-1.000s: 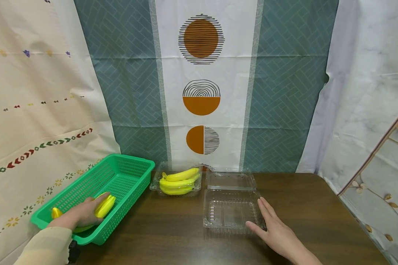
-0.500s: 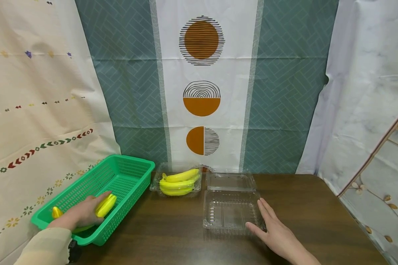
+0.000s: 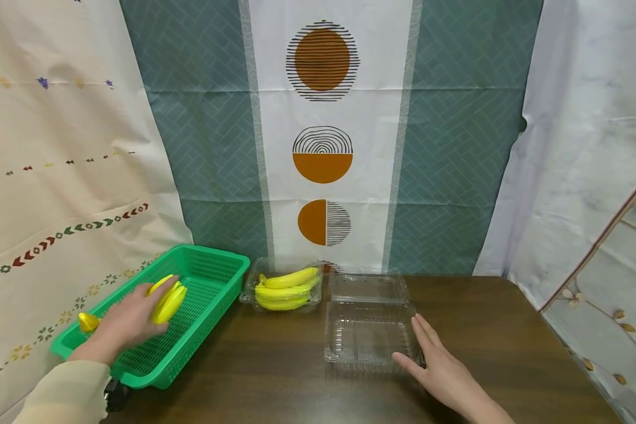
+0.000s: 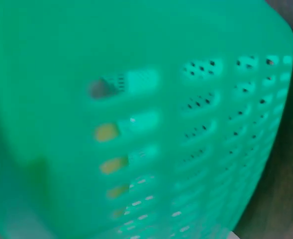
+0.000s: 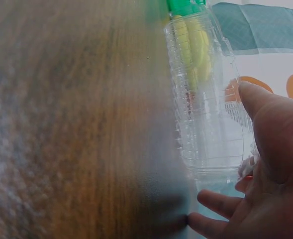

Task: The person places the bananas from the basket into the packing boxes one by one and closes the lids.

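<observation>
At the left of the head view, my left hand [image 3: 129, 318] grips a bunch of yellow bananas [image 3: 169, 305] from above, over the near half of a green slotted basket [image 3: 206, 327]. The bunch's stem end [image 3: 88, 322] pokes out beyond the wrist side of the hand. Basket wall [image 4: 196, 35] fills most of the left wrist view, with bits of yellow showing through its slots. My right hand [image 3: 447, 371] lies with extended fingers at the right side of an open clear plastic clamshell box [image 3: 357, 344]; thumb and fingers straddle its near right corner.
Behind the basket's right side, another clear clamshell box [image 3: 249, 296] contains several bananas [image 3: 283, 294]. The open box's lid [image 3: 368, 288] lies folded back toward the patterned curtain [image 3: 328, 118]. All stand on a dark wooden table [image 3: 254, 383].
My left hand has risen inside the basket, lifting the bananas up with it. The right hand and the clear boxes stay where they were.
</observation>
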A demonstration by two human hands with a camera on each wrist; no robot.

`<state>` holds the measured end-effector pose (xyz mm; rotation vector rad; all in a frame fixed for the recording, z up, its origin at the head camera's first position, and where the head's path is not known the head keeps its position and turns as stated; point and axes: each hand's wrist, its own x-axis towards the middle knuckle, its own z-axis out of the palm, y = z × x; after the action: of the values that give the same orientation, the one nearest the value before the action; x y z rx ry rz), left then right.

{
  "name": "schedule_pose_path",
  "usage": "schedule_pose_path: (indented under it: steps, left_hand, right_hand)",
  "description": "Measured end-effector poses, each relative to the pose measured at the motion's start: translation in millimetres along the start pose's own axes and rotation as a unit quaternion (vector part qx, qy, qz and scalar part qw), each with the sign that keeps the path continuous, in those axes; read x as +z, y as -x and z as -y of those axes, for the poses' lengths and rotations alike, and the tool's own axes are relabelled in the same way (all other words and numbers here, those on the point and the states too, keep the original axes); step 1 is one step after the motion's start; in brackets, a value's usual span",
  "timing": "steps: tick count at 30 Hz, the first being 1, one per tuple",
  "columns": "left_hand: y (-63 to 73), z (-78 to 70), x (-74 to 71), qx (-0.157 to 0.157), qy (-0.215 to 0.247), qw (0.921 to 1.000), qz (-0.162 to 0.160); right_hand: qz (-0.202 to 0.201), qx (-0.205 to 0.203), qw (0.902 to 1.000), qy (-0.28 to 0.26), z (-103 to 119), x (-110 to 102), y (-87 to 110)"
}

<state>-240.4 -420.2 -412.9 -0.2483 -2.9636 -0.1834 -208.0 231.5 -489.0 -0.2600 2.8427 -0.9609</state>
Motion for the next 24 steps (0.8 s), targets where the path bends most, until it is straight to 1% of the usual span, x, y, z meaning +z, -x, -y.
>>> schedule_pose_path:
  steps: [6, 10, 13, 18, 24]
  left_hand:
    - [-3.1, -18.0, -8.9, 0.032, -0.027, 0.9979, -0.050]
    - [-7.5, -30.6, -15.6, 0.045, -0.040, 0.9955, -0.073]
    - [-10.3, -39.8, -20.2, 0.053, -0.043, 0.9944, -0.080]
    - [-12.3, -53.2, -23.5, 0.063, -0.041, 0.9930, -0.091]
    - [-15.6, -71.8, -28.6, 0.076, -0.037, 0.9919, -0.095]
  right_hand:
    - [0.003, 0.011, 0.9999, 0.003, -1, 0, -0.6]
    - [-0.001, 0.005, 1.0000, 0.004, -1, 0, -0.8]
    - [-0.002, 0.001, 1.0000, 0.005, 0, 0, -1.0]
    - [0.000, 0.000, 1.0000, 0.005, 0, 0, -0.9]
    - [-0.002, 0.000, 1.0000, 0.008, 0, 0, 0.0]
